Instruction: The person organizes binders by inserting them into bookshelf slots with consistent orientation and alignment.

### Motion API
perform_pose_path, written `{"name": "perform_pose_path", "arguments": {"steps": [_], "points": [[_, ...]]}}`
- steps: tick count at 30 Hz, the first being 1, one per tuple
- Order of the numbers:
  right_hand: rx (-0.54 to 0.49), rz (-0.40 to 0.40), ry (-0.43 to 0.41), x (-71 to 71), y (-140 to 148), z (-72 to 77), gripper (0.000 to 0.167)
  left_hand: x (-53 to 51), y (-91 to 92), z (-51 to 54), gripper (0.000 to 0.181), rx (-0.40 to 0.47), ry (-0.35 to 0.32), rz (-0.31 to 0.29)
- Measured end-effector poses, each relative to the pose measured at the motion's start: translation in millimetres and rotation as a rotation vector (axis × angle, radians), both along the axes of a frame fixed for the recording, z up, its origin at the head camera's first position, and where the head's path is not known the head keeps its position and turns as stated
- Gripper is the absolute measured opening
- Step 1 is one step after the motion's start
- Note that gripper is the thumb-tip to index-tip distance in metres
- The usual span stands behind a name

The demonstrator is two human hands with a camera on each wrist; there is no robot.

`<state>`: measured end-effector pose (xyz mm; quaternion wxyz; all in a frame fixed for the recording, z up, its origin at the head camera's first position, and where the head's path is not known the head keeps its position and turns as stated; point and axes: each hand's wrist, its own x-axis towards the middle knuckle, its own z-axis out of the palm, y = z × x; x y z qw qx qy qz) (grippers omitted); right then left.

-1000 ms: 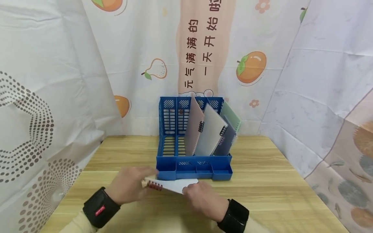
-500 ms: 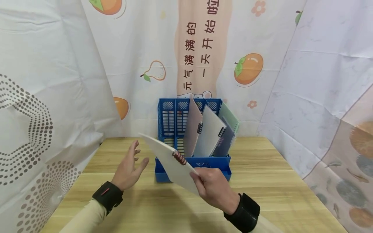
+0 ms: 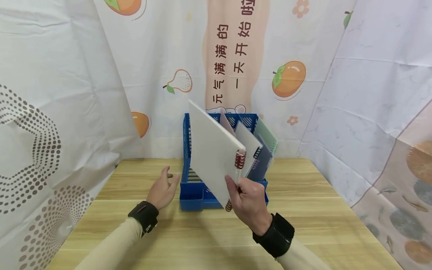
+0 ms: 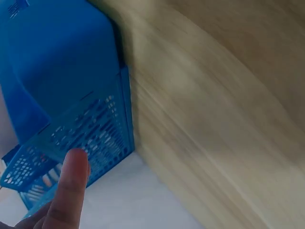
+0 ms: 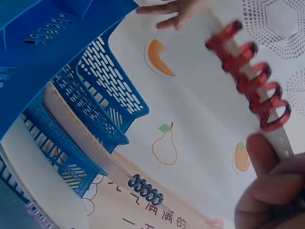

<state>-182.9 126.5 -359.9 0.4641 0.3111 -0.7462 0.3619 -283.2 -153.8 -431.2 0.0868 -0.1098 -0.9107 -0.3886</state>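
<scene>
A white spiral notebook (image 3: 212,153) with red ring binding is up in the air, tilted, in front of the blue file rack (image 3: 191,204). My right hand (image 3: 251,202) grips it by the ringed edge, thumb on the near cover; the red rings (image 5: 257,81) show close up in the right wrist view. My left hand (image 3: 163,189) hangs just left of the rack, fingers loosely bent and holding nothing. In the left wrist view one finger (image 4: 71,186) points toward the rack's slotted side wall (image 4: 100,129), and I cannot tell whether it touches.
Several notebooks stand in the rack's right slots: a pale one with black rings (image 3: 248,138), a dark blue-grey one (image 3: 261,161) and a green one (image 3: 266,133). A pinkish one (image 3: 227,123) is partly hidden. The wooden table (image 3: 314,210) meets a hanging printed cloth (image 3: 158,120) behind.
Earlier both hands were on the notebook low before the rack. The left hand has let go and moved beside the rack; the right hand has raised the notebook and turned it upright.
</scene>
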Motion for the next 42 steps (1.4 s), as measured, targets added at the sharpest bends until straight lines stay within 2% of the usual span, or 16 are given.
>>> {"name": "perform_pose_path", "arguments": {"steps": [6,10,12,15,19,23,26,30,35,42], "points": [[-0.118,-0.066,0.112,-14.8,-8,5.7,0.013,-12.1,12.2,-6.0,0.071,-0.024,-0.022,0.074],[-0.167,-0.119,0.183,-27.3,-11,12.7,0.015,-19.4,18.5,-10.5,0.068,-0.027,-0.037,0.089],[-0.183,-0.134,0.191,-31.8,-13,15.9,0.018,-22.9,20.5,-12.0,0.067,-0.031,-0.046,0.092],[-0.224,-0.133,0.160,-36.0,-17,18.3,0.009,-28.9,21.7,-14.6,0.065,-0.048,-0.055,0.099],[-0.267,-0.126,0.121,-42.2,-22,18.0,0.028,-33.1,23.7,-13.5,0.056,-0.058,-0.113,0.109],[-0.259,-0.155,0.123,-51.5,-25,16.5,0.032,-36.0,26.8,-12.2,0.042,-0.067,-0.162,0.117],[-0.243,-0.201,0.132,-59.1,-26,14.3,0.032,-39.1,29.3,-12.8,0.043,-0.092,-0.148,0.095],[-0.213,-0.266,0.127,-70.4,-27,8.6,0.022,-41.8,32.1,-12.1,0.047,-0.133,-0.120,0.051],[-0.180,-0.296,0.077,-82.6,-31,-2.5,0.011,-43.8,32.7,-12.9,0.046,-0.154,-0.096,0.049],[-0.143,-0.352,-0.017,-95.0,-38,-23.4,0.027,-44.9,32.8,-14.4,0.046,-0.135,-0.096,0.052]]}}
